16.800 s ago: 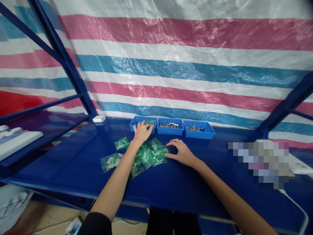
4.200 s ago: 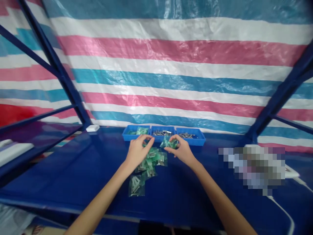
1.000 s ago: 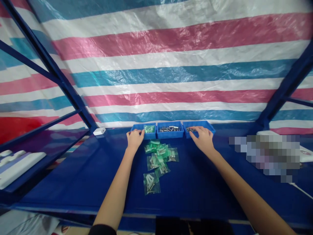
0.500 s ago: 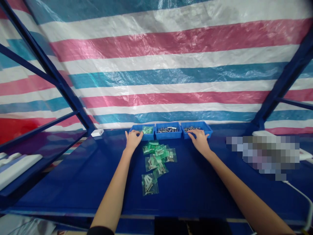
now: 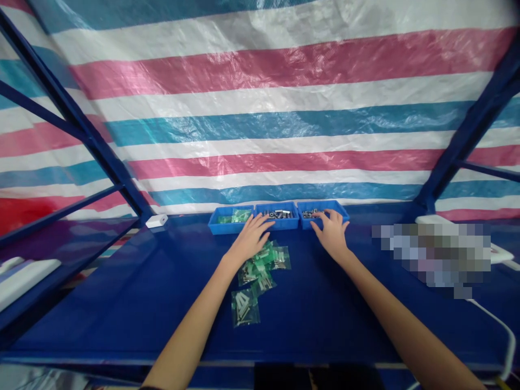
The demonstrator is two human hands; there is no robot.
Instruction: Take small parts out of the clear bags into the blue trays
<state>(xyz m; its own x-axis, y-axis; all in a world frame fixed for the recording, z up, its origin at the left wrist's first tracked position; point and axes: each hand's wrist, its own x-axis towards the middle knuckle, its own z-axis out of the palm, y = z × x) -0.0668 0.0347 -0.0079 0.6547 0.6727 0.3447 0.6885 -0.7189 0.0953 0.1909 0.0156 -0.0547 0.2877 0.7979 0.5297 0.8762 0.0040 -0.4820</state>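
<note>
Three small blue trays stand in a row at the back of the blue table. The left tray [image 5: 217,228] holds green plastic bags, while the middle tray [image 5: 284,223] and the right tray [image 5: 340,213] hold small metal parts. My left hand [image 5: 249,238] reaches toward the middle tray, fingers spread, fingertips at its front rim. My right hand [image 5: 332,233] rests at the right tray, fingers apart over the metal parts. A pile of small green bags with metal parts [image 5: 260,271] lies on the table below my left hand.
A small white box [image 5: 156,220] sits at the back left. A striped tarp [image 5: 260,108] hangs behind the table. Blue frame posts [image 5: 81,124] rise at both sides. A white object with a cable [image 5: 501,254] lies at the right, partly blurred.
My left hand has moved right from the left tray toward the middle tray. My right hand stays at the right tray.
</note>
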